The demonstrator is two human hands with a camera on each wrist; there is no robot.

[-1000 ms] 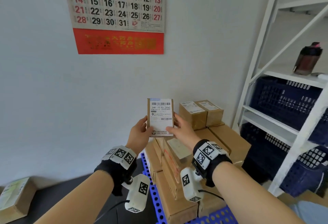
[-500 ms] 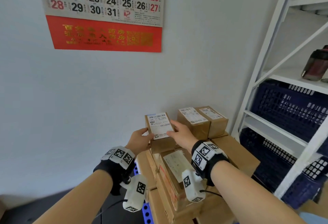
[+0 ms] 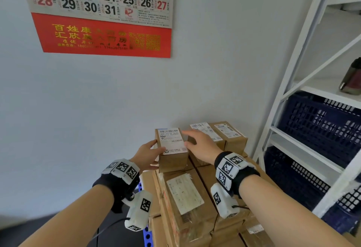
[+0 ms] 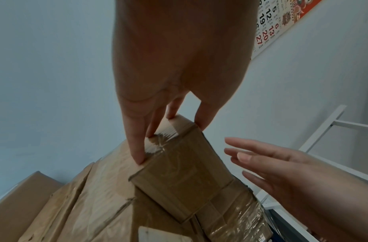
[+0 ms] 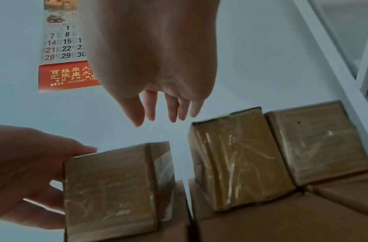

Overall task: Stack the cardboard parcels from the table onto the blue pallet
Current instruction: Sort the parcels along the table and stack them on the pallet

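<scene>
Small parcel [image 3: 172, 149] now set down atop the stack [image 3: 185, 197]. Left hand [image 3: 145, 155] still grips its side; right hand [image 3: 201, 145] has released, fingers spread.

Left hand [image 4: 179, 68] reaches down from the top, fingertips [image 4: 137, 153] and thumb on the taped end of a small cardboard parcel [image 4: 185, 178]. Parcel sits on larger cardboard boxes [image 4: 92, 204], seemingly flat, though the angle makes it hard to judge. Right hand [image 4: 299, 176] enters from lower right, fingers straight, just beside the parcel, not touching. Calendar [image 4: 270, 27] on wall, top right.
</scene>
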